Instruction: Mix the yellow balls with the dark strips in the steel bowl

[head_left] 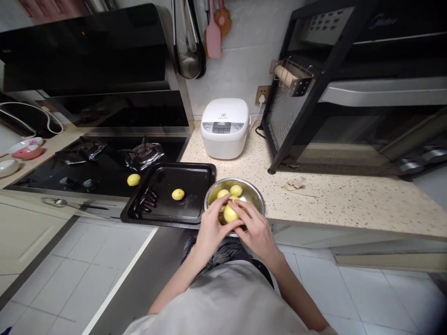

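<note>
Both of my hands are over a steel bowl [259,197] at the counter's front edge, closed around one yellow lemon [230,213]. My left hand [213,225] grips it from the left and my right hand [254,228] from the right, thumbs close together below it. Behind my fingers, more lemons [236,190] lie in the bowl, partly covered by my hands. Left of the bowl is a black baking tray [195,174] with a single lemon [178,194] and several dark, slender pieces [149,202], perhaps small eggplants, at its left side.
Another lemon [133,180] sits on the black gas stove [111,179] beside the tray. A white rice cooker [224,128] stands behind the bowl. On the right is a black rack with an oven [349,135]; a crumpled scrap [294,184] lies before it. Bowls [28,151] stand far left.
</note>
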Demonstrator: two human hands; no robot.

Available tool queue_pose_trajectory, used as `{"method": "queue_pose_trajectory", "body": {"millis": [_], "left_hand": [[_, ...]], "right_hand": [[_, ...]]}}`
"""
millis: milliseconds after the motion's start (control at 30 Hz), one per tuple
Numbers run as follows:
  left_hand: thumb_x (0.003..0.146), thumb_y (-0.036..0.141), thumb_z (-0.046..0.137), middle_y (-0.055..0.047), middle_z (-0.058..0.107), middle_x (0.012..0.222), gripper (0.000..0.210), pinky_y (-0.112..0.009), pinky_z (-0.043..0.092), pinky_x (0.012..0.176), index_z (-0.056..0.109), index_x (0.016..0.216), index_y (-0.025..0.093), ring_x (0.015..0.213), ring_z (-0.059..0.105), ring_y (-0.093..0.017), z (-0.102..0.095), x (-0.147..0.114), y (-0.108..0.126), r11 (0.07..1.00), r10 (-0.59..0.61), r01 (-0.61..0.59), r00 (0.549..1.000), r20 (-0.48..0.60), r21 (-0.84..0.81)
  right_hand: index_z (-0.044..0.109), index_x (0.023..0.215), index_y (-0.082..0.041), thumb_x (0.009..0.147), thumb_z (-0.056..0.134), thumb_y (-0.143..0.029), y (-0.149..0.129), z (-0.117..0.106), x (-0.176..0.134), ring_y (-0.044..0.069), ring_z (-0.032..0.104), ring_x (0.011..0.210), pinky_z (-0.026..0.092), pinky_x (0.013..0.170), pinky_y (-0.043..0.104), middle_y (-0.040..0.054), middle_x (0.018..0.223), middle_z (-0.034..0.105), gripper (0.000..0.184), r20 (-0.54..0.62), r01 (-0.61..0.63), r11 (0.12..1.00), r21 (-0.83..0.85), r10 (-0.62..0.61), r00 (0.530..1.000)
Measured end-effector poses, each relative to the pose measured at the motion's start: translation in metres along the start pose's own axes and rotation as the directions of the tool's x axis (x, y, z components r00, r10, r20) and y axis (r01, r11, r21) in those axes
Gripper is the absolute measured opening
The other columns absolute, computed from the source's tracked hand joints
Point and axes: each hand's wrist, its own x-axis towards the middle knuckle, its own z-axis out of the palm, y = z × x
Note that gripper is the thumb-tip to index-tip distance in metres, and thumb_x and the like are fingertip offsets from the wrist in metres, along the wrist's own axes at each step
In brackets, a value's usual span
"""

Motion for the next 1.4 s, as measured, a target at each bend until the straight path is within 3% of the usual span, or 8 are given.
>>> {"method": "queue_pose_trajectory", "body": {"millis": [133,300,400,700,967,1200,1400], "left_hand": [[0.09,0.046,0.079,-0.017,0.057,0.153,0.082,-0.048,0.052,0.115,0.039,0.159,0.026,0.14,0.059,-0.03,0.012,0.005,-0.011,0.997,0.057,-0.064,0.99,0.131,0.046],[0.1,0.044,0.064,-0.017,0.054,0.158,0.064,-0.06,0.032,0.128,0.042,0.156,0.024,0.156,0.041,-0.031,0.012,0.012,-0.012,0.933,0.078,-0.193,0.932,0.354,0.303],[0.103,0.045,0.059,-0.016,0.054,0.159,0.062,-0.062,0.027,0.129,0.039,0.157,0.022,0.158,0.036,-0.03,0.01,0.014,-0.01,0.89,0.058,-0.232,0.911,0.408,0.393],[0.103,0.049,0.057,-0.018,0.056,0.156,0.06,-0.055,0.036,0.124,0.045,0.152,0.016,0.15,0.047,-0.033,0.016,0.014,-0.008,0.839,0.025,-0.224,0.926,0.376,0.496],[0.1,0.047,0.061,-0.016,0.063,0.14,0.056,-0.053,0.045,0.114,0.05,0.148,0.02,0.135,0.056,-0.036,0.017,0.014,-0.008,0.838,0.033,-0.193,0.951,0.306,0.51],[0.099,0.048,0.061,-0.014,0.064,0.137,0.051,-0.054,0.046,0.113,0.056,0.142,0.021,0.132,0.058,-0.036,0.016,0.014,-0.007,0.831,0.003,-0.175,0.951,0.311,0.528],[0.102,0.045,0.057,-0.014,0.056,0.154,0.047,-0.054,0.036,0.123,0.056,0.143,0.022,0.145,0.05,-0.031,0.015,0.011,-0.011,0.841,0.046,-0.213,0.944,0.326,0.497]], "right_hand": [[0.056,0.144,-0.024,0.098,0.063,-0.026,0.022,-0.007,-0.001,0.029,0.065,0.121,0.057,0.102,0.045,0.0122,0.131,0.068,0.047,-0.066,-0.151,0.989,-0.006,0.15,0.987],[0.061,0.131,-0.019,0.097,0.061,-0.034,0.045,-0.01,0.002,0.032,0.066,0.108,0.051,0.095,0.049,0.0138,0.116,0.073,0.037,-0.029,-0.276,0.946,-0.169,0.275,0.961],[0.061,0.128,-0.02,0.098,0.057,-0.033,0.046,-0.011,0.005,0.032,0.065,0.107,0.048,0.094,0.047,0.0136,0.114,0.073,0.034,0.023,-0.285,0.935,-0.21,0.296,0.955],[0.065,0.126,-0.018,0.1,0.053,-0.031,0.042,-0.016,0.015,0.03,0.065,0.106,0.045,0.095,0.045,0.0134,0.116,0.075,0.031,0.107,-0.27,0.928,-0.255,0.305,0.946],[0.066,0.129,-0.02,0.104,0.05,-0.034,0.046,-0.012,0.016,0.031,0.066,0.11,0.047,0.094,0.046,0.0128,0.122,0.075,0.033,0.061,-0.28,0.936,-0.213,0.298,0.953],[0.069,0.124,-0.021,0.103,0.047,-0.028,0.042,-0.013,0.018,0.031,0.063,0.111,0.046,0.096,0.048,0.0117,0.12,0.075,0.031,0.048,-0.254,0.944,-0.208,0.269,0.962],[0.07,0.127,-0.02,0.104,0.045,-0.024,0.043,-0.009,0.017,0.031,0.063,0.11,0.046,0.095,0.049,0.0118,0.122,0.076,0.035,0.056,-0.247,0.941,-0.232,0.266,0.962]]}}
